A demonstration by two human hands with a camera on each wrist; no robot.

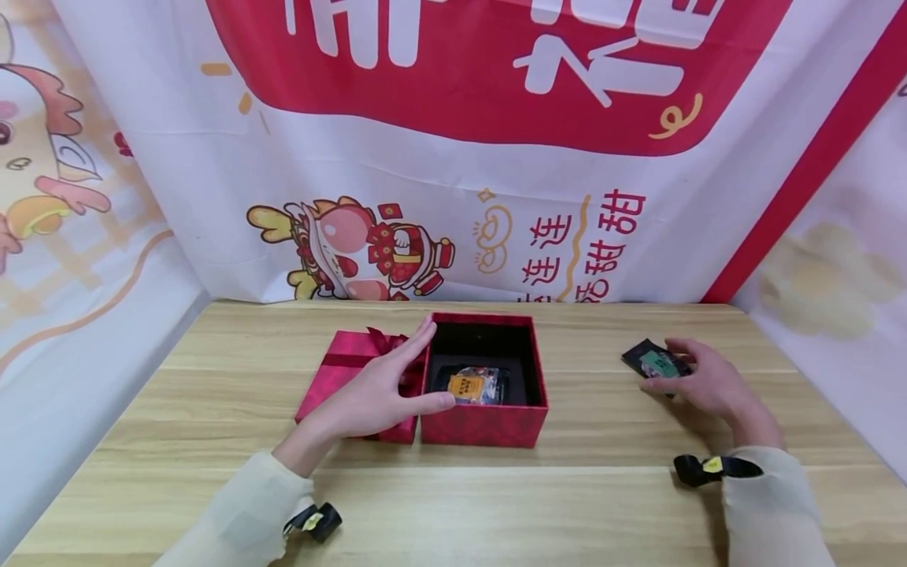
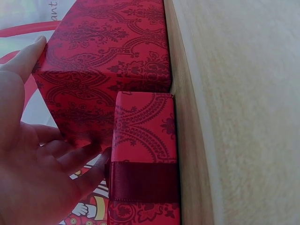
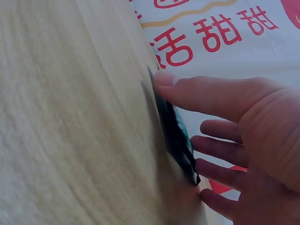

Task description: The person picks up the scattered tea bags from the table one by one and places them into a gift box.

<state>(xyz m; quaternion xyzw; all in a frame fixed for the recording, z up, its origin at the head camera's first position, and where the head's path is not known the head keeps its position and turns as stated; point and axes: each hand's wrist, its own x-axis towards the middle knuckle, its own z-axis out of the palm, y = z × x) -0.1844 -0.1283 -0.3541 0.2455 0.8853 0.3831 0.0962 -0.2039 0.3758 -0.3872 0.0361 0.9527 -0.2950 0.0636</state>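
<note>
A red patterned gift box [image 1: 482, 427] stands uncovered on the table, its inside black. Inside it lies a clear-and-black packet with an orange label [image 1: 466, 387]. My left hand [image 1: 379, 394] rests against the box's left side, fingers extended along the wall and thumb at the front rim. In the left wrist view, fingertips touch the patterned wall [image 2: 84, 103]. On the right, a small black packet with a green label [image 1: 657, 364] lies on the table. My right hand [image 1: 716, 384] is over its right end, thumb and fingers spread around it. The right wrist view shows the thumb at the packet's edge [image 3: 173, 129].
The red box lid [image 1: 327, 386] with a dark ribbon bow lies directly left of the box, partly under my left forearm. A printed cloth [image 1: 453, 173] hangs behind the wooden table [image 1: 567, 504]. Both wrists wear black straps.
</note>
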